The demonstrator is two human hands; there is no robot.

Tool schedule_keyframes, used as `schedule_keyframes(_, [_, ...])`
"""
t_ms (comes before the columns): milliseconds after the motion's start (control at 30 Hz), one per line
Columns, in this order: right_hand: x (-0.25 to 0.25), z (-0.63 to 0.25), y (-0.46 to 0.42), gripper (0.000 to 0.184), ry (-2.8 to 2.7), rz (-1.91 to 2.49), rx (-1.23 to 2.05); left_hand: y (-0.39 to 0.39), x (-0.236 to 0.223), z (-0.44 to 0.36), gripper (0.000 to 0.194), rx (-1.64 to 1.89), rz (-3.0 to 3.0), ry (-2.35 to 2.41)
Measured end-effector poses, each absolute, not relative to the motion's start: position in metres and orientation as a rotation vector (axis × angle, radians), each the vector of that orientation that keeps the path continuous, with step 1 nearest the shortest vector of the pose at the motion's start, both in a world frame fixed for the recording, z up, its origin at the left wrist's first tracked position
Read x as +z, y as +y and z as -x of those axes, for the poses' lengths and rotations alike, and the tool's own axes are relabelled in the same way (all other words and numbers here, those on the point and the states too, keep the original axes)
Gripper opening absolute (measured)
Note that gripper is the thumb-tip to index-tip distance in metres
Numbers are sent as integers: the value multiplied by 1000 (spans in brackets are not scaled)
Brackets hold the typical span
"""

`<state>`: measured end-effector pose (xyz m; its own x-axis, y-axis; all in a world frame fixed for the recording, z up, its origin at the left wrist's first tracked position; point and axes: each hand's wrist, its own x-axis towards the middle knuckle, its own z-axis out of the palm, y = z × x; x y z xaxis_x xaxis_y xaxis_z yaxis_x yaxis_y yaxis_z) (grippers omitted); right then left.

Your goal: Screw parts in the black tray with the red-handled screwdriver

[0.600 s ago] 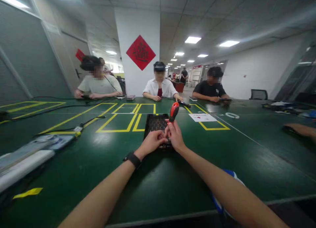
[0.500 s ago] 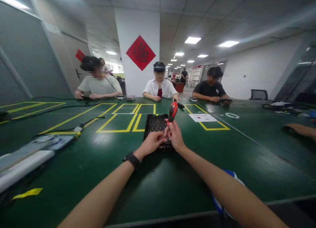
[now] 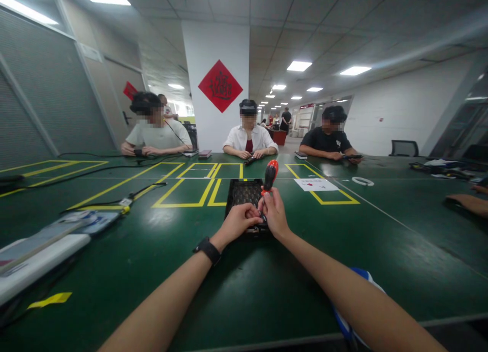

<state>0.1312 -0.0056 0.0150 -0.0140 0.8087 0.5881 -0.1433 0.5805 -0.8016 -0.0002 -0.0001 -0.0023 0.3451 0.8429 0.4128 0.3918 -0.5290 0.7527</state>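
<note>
A black tray [image 3: 240, 192] with a gridded inside lies on the green table [image 3: 267, 275] in front of me. My right hand [image 3: 273, 213] is closed round a screwdriver with a red and black handle [image 3: 270, 175], held upright over the tray's near right corner. My left hand [image 3: 237, 221] is curled at the tray's near edge, fingertips pinched beside the screwdriver's shaft; what they hold is hidden. A black band sits on my left wrist.
Three people sit across the table with small devices before them. Yellow tape boxes [image 3: 198, 184] mark the table. A white paper [image 3: 315, 184] and tape ring [image 3: 362, 181] lie right. A white flat device [image 3: 41, 250] and cables lie left. Another person's hand [image 3: 467, 202] rests far right.
The camera has shifted slightly, so the scene sits a little lower and to the right. The screwdriver handle has tilted a bit. My hands remain at the tray's near edge.
</note>
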Motion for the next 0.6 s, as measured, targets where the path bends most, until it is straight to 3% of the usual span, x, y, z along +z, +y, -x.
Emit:
schedule_keyframes(400, [18, -131, -6, 36, -1456, 612, 874, -1, 0, 1, 17, 1063, -2182, 1028])
schedule_keyframes(600, [18, -131, -6, 33, -1453, 601, 901, -3, 2, -1, 18, 1090, -2184, 1041])
